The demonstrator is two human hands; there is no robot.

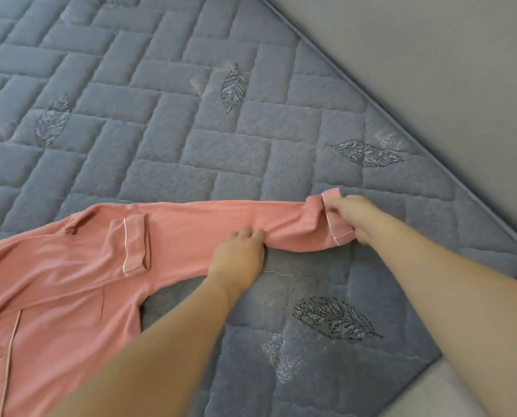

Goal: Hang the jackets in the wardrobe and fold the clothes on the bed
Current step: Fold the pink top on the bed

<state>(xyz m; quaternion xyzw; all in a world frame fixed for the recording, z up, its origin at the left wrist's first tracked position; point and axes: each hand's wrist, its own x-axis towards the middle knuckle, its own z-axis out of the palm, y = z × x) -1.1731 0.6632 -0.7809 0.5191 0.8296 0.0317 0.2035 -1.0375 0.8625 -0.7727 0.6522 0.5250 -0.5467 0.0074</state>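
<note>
- A salmon-pink cotton pyjama shirt with pale piping point(70, 266) lies spread on a bed, one sleeve drawn out straight between two bare hands.
- The right hand point(352, 218) pinches the piped sleeve cuff point(331, 218), thumb and fingers curled round its edge; the left hand point(239, 251) holds the lower edge of the sleeve further inboard of that grip, fingers curled onto the fabric.
- The shirt's body, collar and chest pocket lie well beyond the left hand's hold, away from the cuff.
- Risk, as judged: the soft knit could sag or twist between the two holds, so a fold begun here might land crooked; a loose pinch could let the cuff slip free.
- Beneath the grips stretches a grey-blue quilted bedspread stitched with leaf motifs point(161, 130), its textured surface likely to drag on the cloth.
- Past the cuff-side hand, the bedspread's rounded corner meets a plain grey floor point(431, 55).
</note>
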